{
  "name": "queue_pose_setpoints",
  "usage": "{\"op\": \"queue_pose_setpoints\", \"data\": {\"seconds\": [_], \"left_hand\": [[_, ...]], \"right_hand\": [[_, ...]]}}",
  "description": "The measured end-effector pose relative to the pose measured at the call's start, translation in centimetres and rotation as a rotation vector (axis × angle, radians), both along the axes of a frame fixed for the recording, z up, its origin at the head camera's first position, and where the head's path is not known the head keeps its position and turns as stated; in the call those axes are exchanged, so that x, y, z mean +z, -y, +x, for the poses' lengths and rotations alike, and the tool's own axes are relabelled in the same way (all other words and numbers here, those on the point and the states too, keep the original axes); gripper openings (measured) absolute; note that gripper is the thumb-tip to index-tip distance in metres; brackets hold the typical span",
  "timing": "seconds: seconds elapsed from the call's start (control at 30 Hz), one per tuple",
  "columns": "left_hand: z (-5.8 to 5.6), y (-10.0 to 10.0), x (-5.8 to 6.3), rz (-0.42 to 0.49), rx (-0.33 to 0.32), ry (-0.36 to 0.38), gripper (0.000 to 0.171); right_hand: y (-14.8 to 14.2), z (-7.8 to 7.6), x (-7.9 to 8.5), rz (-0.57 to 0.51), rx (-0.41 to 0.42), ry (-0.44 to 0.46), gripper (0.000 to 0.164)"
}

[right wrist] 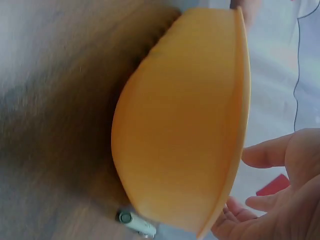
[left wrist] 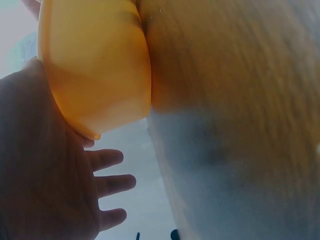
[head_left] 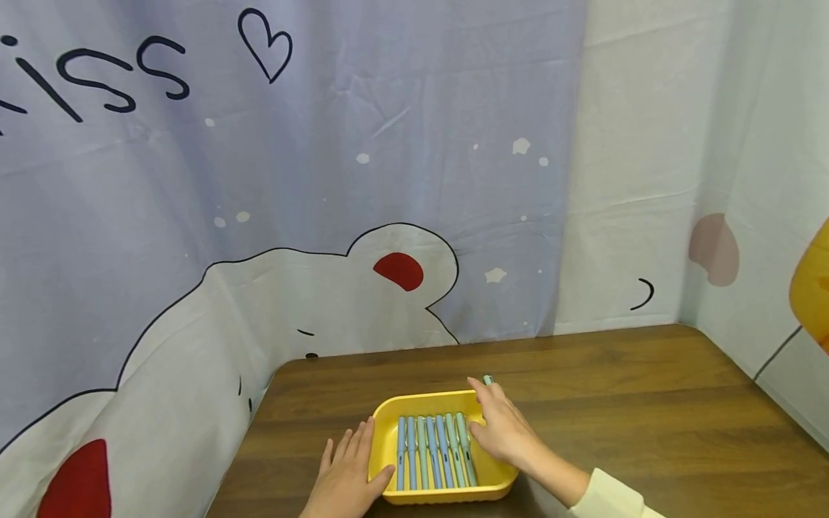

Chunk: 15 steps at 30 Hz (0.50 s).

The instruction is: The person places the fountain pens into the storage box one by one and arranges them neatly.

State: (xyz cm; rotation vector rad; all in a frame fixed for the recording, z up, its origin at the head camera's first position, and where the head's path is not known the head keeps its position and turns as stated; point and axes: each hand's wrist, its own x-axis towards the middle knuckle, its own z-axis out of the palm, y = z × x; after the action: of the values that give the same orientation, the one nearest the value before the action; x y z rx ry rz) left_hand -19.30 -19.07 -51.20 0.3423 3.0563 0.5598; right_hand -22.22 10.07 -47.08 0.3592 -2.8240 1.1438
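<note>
A yellow plastic basket (head_left: 476, 495) stands on the table, with a row of light blue pens (head_left: 411, 450) and light green pens (head_left: 452, 446) lying side by side in it. My left hand (head_left: 346, 471) rests along its left rim, fingers straight and spread, thumb over the edge. Reaching over the right rim, my right hand (head_left: 504, 428) has its fingers loosely bent and nothing between them. In the right wrist view the thumb is right at the rim. Another green pen (right wrist: 136, 223) lies on the table past the basket's far right corner, mostly hidden behind the hand in the head view.
The brown wooden table (head_left: 622, 403) extends to both sides of the basket and behind it. A printed curtain (head_left: 505, 216) hangs along the table's back edge and sides.
</note>
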Motion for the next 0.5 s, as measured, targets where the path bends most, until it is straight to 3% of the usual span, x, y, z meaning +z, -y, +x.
{"op": "queue_pose_setpoints", "data": {"seconds": [0.23,0.5], "left_hand": [[0.0,0.0,-0.1,0.001,0.001,-0.003,0.089],[0.0,0.0,-0.1,-0.006,0.009,-0.010,0.089]], "right_hand": [[-1.3,-1.2,-0.4,0.044,-0.057,-0.149,0.071],[-3.1,-3.0,-1.7,0.016,-0.046,-0.300,0.066]]}}
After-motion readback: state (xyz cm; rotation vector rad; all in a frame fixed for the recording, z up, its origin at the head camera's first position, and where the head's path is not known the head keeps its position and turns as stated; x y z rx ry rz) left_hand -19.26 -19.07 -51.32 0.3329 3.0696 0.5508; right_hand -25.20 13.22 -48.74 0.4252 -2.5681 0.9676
